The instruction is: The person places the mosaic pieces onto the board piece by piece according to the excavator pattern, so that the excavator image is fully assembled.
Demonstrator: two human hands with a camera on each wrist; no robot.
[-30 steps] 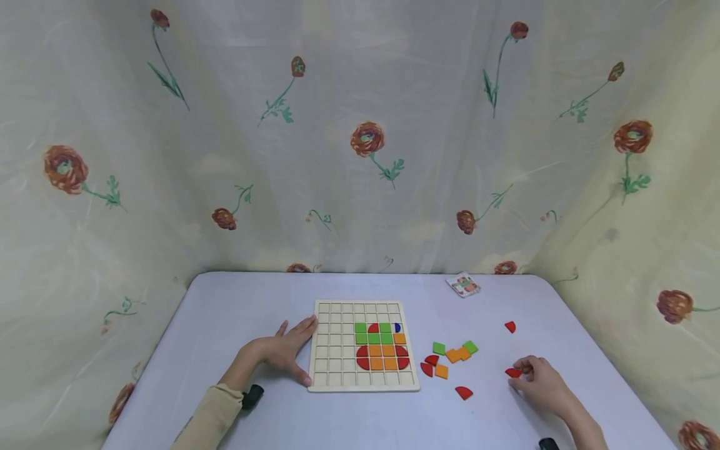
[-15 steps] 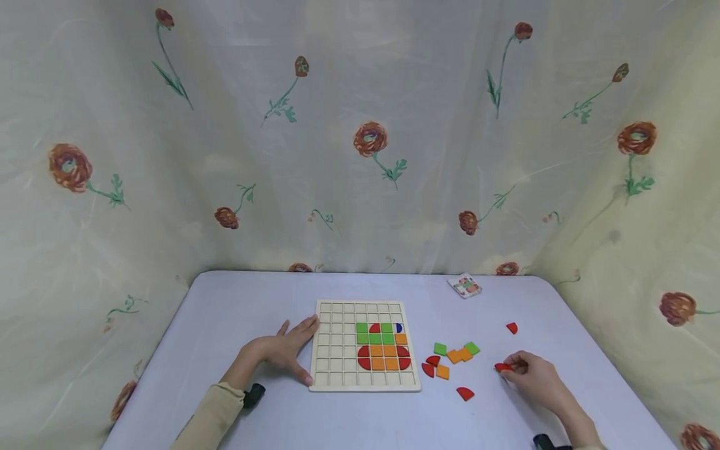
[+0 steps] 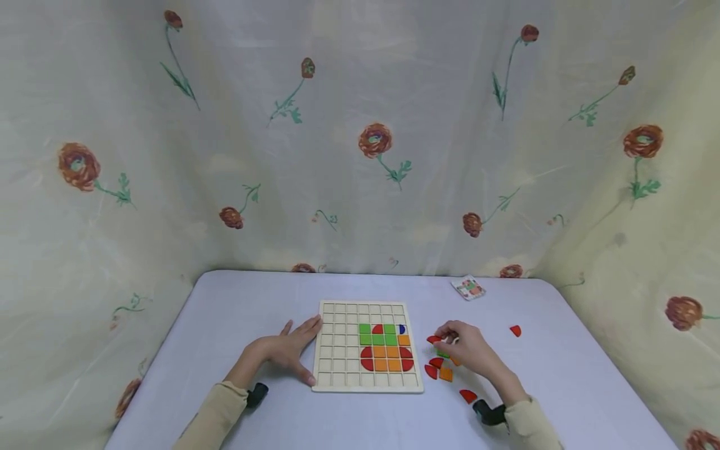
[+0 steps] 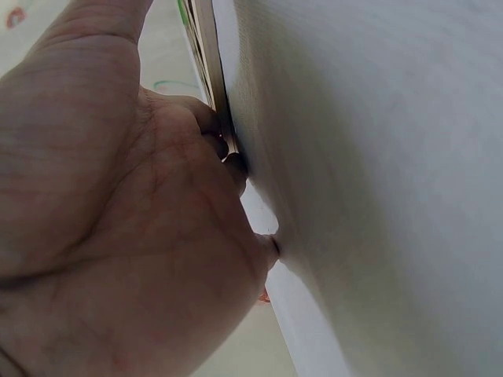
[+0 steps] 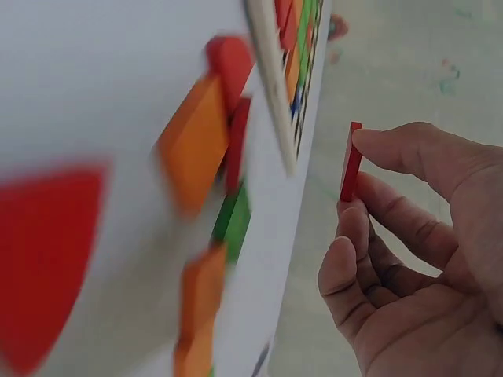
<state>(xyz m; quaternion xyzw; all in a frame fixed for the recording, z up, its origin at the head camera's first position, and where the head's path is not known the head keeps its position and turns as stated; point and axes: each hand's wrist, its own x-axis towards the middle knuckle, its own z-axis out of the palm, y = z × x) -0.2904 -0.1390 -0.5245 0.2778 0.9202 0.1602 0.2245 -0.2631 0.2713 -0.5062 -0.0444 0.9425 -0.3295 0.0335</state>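
A light wooden grid board [image 3: 336, 365] lies on the table with green, orange, red and blue flat pieces set in its right-hand cells. My left hand [image 3: 285, 351] rests at the board's left edge, fingers spread and straight, the thumb near the front corner. In the left wrist view the fingertips of the left hand [image 4: 149, 204] meet the board's side. Between thumb and fingers my right hand [image 3: 469, 351] pinches a red quarter-circle tile [image 5: 351, 163], held above the loose pieces just right of the board. That hand hides part of the pile.
Below the right hand lie loose red tiles [image 3: 430, 371], an orange square [image 3: 446, 374] and a green square [image 3: 443, 353]. Single red tiles lie at front [image 3: 468, 396] and far right [image 3: 515, 330]. A patterned card [image 3: 469, 287] sits near the back edge.
My right hand has carried the red quarter-circle tile leftward from the table's right side, up to the loose pieces beside the board. The left hand stays at the board's edge.
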